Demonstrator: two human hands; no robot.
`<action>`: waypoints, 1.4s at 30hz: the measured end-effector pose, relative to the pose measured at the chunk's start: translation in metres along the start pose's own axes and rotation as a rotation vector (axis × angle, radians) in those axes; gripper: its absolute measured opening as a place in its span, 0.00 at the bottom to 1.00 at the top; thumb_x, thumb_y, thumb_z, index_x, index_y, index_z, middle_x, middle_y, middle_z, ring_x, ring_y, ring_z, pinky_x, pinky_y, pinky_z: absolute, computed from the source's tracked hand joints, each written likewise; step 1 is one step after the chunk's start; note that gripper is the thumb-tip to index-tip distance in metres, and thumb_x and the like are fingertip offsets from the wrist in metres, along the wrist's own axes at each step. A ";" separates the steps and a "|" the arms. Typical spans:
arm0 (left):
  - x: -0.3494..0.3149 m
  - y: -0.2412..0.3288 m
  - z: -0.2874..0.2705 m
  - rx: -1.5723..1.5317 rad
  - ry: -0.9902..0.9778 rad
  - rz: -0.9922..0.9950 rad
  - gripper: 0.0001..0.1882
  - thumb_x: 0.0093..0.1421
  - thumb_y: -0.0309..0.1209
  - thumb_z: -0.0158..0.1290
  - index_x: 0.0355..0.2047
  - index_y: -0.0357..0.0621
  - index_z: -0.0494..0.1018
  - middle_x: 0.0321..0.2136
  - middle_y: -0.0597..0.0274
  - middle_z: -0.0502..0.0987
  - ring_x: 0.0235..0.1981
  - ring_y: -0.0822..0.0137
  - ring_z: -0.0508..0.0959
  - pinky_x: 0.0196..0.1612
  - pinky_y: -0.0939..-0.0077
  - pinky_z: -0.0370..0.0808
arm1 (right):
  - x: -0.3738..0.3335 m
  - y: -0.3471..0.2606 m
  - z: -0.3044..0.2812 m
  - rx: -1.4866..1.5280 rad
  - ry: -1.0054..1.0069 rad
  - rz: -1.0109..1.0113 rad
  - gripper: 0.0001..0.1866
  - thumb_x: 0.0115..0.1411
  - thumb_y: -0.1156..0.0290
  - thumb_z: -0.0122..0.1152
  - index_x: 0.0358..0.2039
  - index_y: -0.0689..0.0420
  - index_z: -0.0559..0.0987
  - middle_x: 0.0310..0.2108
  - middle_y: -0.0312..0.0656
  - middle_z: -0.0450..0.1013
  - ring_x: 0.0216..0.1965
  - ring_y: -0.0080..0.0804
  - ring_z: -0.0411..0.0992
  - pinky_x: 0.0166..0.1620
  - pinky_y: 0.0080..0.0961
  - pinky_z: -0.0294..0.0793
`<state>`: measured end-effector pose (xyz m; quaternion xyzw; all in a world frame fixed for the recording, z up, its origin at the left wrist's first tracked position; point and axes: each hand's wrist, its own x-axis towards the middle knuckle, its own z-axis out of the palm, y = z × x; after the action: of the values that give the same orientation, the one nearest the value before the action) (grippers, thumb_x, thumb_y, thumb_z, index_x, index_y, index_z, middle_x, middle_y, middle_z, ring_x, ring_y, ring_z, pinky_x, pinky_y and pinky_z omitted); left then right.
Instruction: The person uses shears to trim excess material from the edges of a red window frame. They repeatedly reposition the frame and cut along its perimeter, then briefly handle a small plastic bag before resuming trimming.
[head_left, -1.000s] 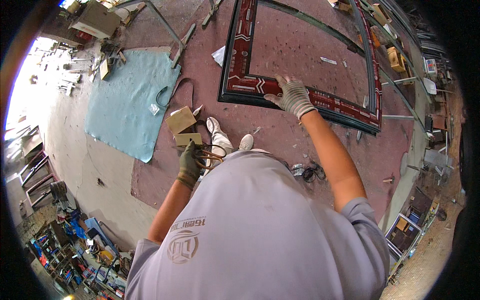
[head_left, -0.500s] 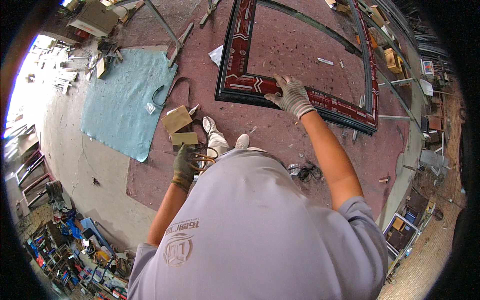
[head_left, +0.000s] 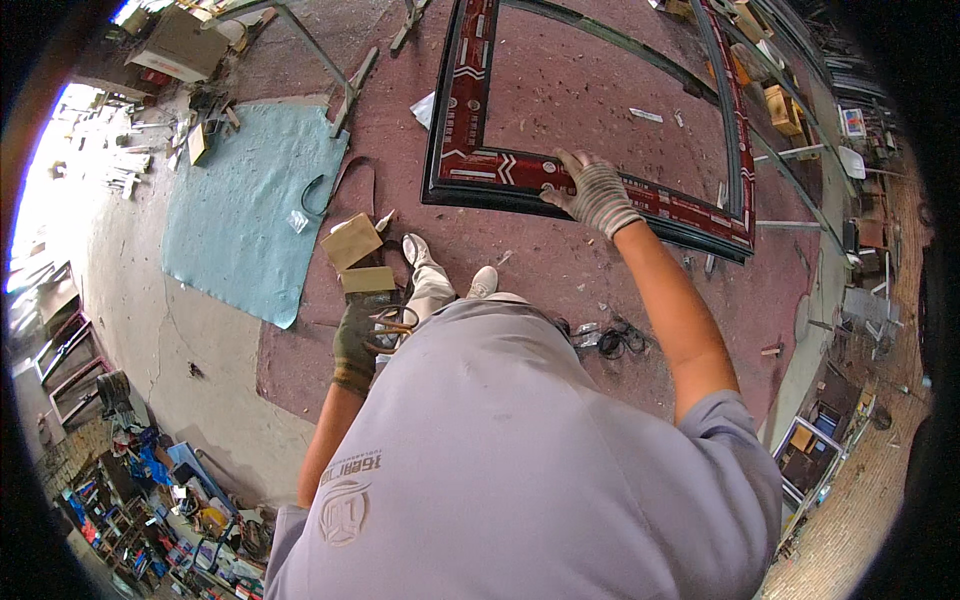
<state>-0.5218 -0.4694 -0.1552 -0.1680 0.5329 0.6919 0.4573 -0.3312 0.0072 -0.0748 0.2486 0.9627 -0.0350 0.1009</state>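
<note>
A large rectangular door or window frame (head_left: pixel 520 175), black-edged and covered in printed red film, lies raised on metal supports ahead of me. My right hand (head_left: pixel 597 195), in a striped grey knit glove, grips its near bar, thumb at the outer edge and fingers over the top. Low at my left side, my left hand (head_left: pixel 357 345) in a dark green glove is closed on a pair of scissors (head_left: pixel 398 328). Their brownish looped handles stick out towards my shirt, and the blades are hard to make out.
Open cardboard boxes (head_left: pixel 352 242) sit by my feet, beside a dark strap (head_left: pixel 357 188). A pale blue mat (head_left: pixel 245 215) covers floor to the left. Metal stand legs (head_left: pixel 318 45) rise around the frame. Dark cable (head_left: pixel 622 340) lies at right; cluttered tools (head_left: pixel 150 510) fill the lower left.
My left hand, with the scissors, has drawn back slightly towards me. My right hand has shifted a little to the right along the frame's near bar. The view has shifted slightly.
</note>
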 end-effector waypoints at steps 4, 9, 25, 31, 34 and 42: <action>0.010 -0.002 -0.032 -0.002 -0.067 -0.042 0.18 0.68 0.43 0.46 0.48 0.44 0.72 0.41 0.58 0.77 0.42 0.59 0.79 0.45 0.63 0.79 | -0.010 0.013 -0.001 -0.065 -0.041 0.046 0.51 0.58 0.29 0.50 0.67 0.60 0.61 0.57 0.53 0.68 0.57 0.49 0.66 0.61 0.44 0.62; 0.009 0.002 -0.027 -0.098 -0.144 -0.151 0.19 0.68 0.44 0.46 0.49 0.43 0.73 0.41 0.58 0.78 0.43 0.59 0.79 0.46 0.63 0.79 | -0.012 0.010 0.001 -0.056 -0.010 0.033 0.50 0.59 0.32 0.51 0.66 0.64 0.61 0.58 0.53 0.66 0.58 0.49 0.65 0.62 0.48 0.61; 0.000 0.030 0.043 0.166 0.001 -0.058 0.21 0.68 0.43 0.47 0.51 0.39 0.73 0.43 0.52 0.80 0.42 0.58 0.80 0.46 0.63 0.78 | -0.001 -0.010 -0.014 0.161 -0.087 0.130 0.50 0.53 0.31 0.58 0.66 0.53 0.63 0.60 0.56 0.66 0.63 0.55 0.62 0.64 0.50 0.61; 0.001 0.036 0.041 -0.020 0.011 -0.141 0.14 0.68 0.42 0.49 0.41 0.45 0.75 0.27 0.67 0.77 0.25 0.70 0.75 0.26 0.75 0.72 | 0.019 -0.045 -0.022 0.167 -0.102 0.129 0.55 0.50 0.28 0.59 0.67 0.57 0.62 0.63 0.56 0.64 0.64 0.55 0.63 0.67 0.48 0.58; 0.003 0.038 0.053 0.020 0.186 -0.028 0.12 0.68 0.42 0.49 0.37 0.47 0.74 0.22 0.73 0.71 0.18 0.73 0.68 0.19 0.79 0.64 | 0.035 -0.068 -0.019 0.253 -0.074 0.114 0.58 0.47 0.25 0.59 0.65 0.60 0.63 0.64 0.57 0.63 0.66 0.55 0.59 0.67 0.53 0.54; 0.033 0.079 0.082 -0.110 -0.110 0.027 0.12 0.69 0.39 0.48 0.36 0.44 0.74 0.32 0.58 0.79 0.35 0.60 0.79 0.41 0.62 0.77 | 0.043 -0.084 -0.016 0.126 -0.056 0.196 0.57 0.47 0.27 0.61 0.64 0.63 0.64 0.61 0.57 0.64 0.62 0.53 0.63 0.64 0.53 0.58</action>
<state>-0.5826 -0.3827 -0.1021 -0.1473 0.4705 0.7344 0.4666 -0.4112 -0.0438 -0.0672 0.3464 0.9264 -0.0924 0.1148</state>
